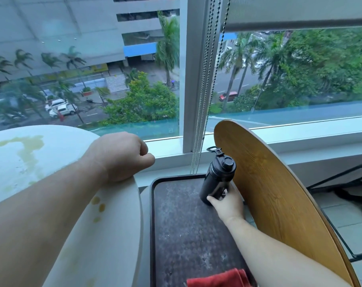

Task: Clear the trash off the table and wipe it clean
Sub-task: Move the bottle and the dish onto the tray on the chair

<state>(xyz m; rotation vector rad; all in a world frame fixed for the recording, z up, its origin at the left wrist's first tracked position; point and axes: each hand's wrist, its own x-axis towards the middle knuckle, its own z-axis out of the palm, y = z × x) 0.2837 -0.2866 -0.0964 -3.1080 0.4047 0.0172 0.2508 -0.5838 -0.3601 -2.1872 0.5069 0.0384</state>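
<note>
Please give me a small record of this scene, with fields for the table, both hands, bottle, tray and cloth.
table: white, round, yellow-green stains on top
left grip: fist at table rim, holds nothing seen
right grip: holds bottle near its base
bottle: black, capped, nearly upright, on tray
tray: dark, beside table, lower
cloth: red, on tray's near end

Your white round table point(114, 235), on your left, carries yellowish spill smears point(31, 143) and amber drops point(101, 207) near its rim. The black bottle point(217, 179) stands at the far end of the dark tray point(186, 224); the red cloth point(217, 279) lies bunched at its near end.
</note>
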